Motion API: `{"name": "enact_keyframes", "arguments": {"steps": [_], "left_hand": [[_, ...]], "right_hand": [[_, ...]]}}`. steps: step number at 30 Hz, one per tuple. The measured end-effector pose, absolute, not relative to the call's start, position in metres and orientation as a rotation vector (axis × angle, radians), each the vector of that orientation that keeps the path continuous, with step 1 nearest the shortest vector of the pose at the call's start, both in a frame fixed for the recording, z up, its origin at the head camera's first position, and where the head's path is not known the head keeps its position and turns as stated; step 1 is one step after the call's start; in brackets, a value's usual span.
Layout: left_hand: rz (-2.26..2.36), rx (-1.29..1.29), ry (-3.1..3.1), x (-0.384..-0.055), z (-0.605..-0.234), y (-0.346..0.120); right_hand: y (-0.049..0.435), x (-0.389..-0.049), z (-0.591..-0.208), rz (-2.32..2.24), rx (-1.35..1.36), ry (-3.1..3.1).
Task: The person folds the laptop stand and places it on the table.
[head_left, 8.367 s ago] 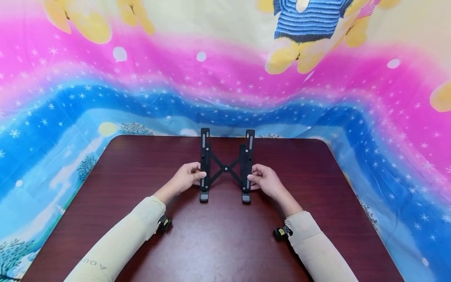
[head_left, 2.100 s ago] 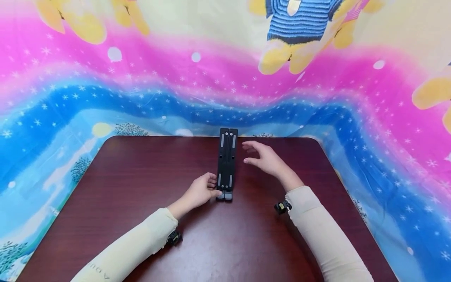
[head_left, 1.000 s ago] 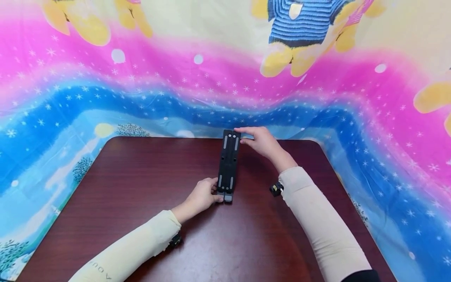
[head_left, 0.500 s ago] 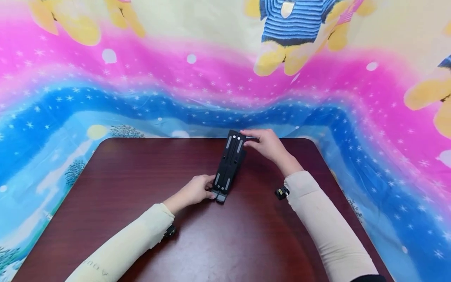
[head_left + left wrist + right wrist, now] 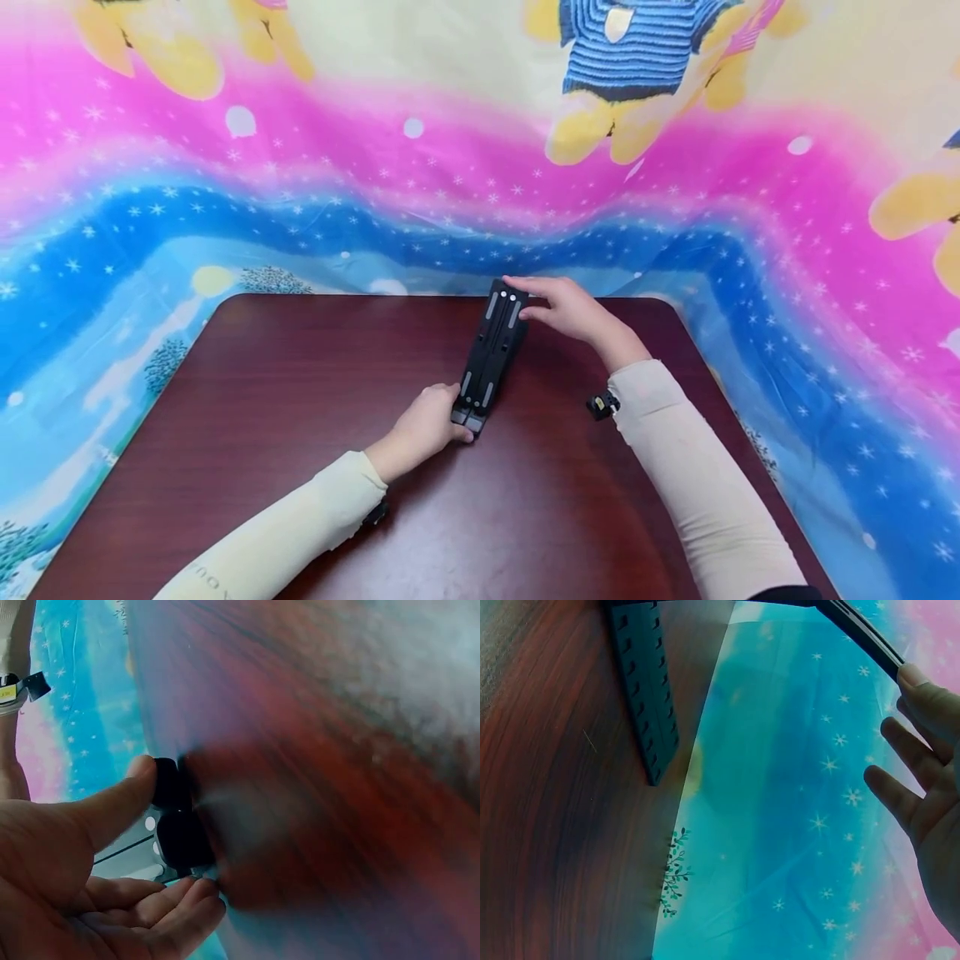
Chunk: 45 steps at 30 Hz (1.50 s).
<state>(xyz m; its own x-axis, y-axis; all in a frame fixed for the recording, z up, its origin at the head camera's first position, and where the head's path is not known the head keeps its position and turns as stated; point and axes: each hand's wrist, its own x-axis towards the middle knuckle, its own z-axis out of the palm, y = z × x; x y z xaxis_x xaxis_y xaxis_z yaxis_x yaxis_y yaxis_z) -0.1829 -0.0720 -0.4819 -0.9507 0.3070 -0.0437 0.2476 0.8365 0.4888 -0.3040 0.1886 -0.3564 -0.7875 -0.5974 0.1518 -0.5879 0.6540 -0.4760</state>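
A black folding laptop stand [image 5: 489, 350] stands on the table with its two rails side by side, its top leaning to the right in the head view. My left hand [image 5: 423, 423] holds the near end, thumb and fingers on either side of the lip feet [image 5: 182, 836] in the left wrist view. My right hand [image 5: 573, 310] pinches the raised far end between thumb and index finger; the other fingers [image 5: 889, 787] are spread away from it. Below that end, a notched bar [image 5: 643, 694] of the stand shows in the right wrist view.
The dark red-brown wooden table [image 5: 300, 358] has rounded far corners. A colourful cloth backdrop [image 5: 420, 183] with snowflakes and bears hangs behind and around it. Small black cameras [image 5: 602, 406] sit on both wrists.
The stand was spread into an X earlier; its rails have since come together. My right hand let go, then took the far end. The stand has turned, its top now leaning right.
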Motion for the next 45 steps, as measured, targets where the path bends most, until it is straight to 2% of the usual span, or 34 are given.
{"name": "enact_keyframes", "arguments": {"steps": [6,15,24,33,45], "left_hand": [[0.738,0.561,2.909,-0.187,-0.481,-0.077],[0.738,0.758,2.827,-0.218,-0.484,-0.093],[0.879,0.600,2.779,-0.210,-0.482,-0.098],[0.789,0.525,2.876,-0.199,-0.485,-0.082],[0.718,0.611,2.795,-0.210,-0.482,-0.093]], "right_hand": [[0.192,-0.300,-0.361,-0.849,-1.004,2.868],[0.194,-0.289,-0.362,-0.821,-0.902,2.981],[0.192,-0.281,-0.359,-0.705,-0.873,2.987],[0.203,-0.296,-0.351,-0.740,-0.966,2.805],[0.209,-0.288,-0.359,-0.877,-0.909,2.853]]}}
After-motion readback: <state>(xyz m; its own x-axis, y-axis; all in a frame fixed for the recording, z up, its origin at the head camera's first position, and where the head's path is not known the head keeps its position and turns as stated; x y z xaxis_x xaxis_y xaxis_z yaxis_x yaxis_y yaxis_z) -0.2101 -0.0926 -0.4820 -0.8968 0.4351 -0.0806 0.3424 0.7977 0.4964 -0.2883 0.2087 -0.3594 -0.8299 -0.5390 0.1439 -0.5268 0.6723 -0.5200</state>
